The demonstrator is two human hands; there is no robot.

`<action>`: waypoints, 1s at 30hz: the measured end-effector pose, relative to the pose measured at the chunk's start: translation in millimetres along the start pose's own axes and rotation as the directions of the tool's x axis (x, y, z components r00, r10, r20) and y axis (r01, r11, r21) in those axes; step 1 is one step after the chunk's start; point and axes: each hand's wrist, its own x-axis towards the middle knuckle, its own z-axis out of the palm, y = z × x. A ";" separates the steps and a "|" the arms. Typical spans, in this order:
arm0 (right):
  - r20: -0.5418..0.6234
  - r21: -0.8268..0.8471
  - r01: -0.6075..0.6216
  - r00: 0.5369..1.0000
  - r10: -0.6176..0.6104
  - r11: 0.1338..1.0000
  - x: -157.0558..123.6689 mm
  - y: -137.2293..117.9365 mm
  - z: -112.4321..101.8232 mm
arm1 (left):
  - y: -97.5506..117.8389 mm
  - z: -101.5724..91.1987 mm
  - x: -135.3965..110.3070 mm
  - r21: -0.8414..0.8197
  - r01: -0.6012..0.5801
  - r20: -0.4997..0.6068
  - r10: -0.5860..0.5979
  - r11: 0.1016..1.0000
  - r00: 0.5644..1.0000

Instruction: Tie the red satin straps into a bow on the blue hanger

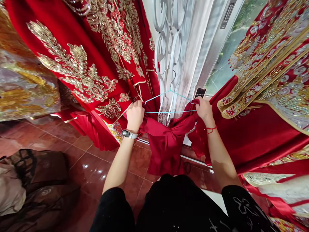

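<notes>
A light-blue wire hanger spans the space between my hands, its hook pointing up and away from me. My left hand is closed on the left end of a dark red garment, close to the hanger's left corner. At the hanger's right corner, my right hand grips the garment's other end, fingers wrapped round the cloth. Between the hands the garment sags below the hanger's bar and hangs toward the floor. Its fabric is gathered near the middle. The fingertips of both hands are partly hidden by the cloth.
Red robes with gold beading hang on the left, and more embroidered costumes on the right. Ahead is a white scrollwork metal grille beside a window. A phone stands near my right hand. Dark bags lie on the tiled floor.
</notes>
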 end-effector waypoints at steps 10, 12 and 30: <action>-0.071 0.571 -0.066 0.989 0.130 0.818 20.4 61.8 18.5 | -20.3 -11.3 13.9 -0.141 -0.021 0.061 0.030 0.990 0.998; -0.028 0.664 -0.138 0.977 0.209 0.735 13.7 63.8 21.4 | -26.6 -2.1 15.2 -0.289 0.032 -0.025 -0.041 0.957 0.999; -0.283 0.570 -0.063 0.921 0.268 0.819 -59.7 52.0 90.2 | -43.2 124.2 -75.1 -0.859 0.191 -0.005 -0.381 0.474 0.924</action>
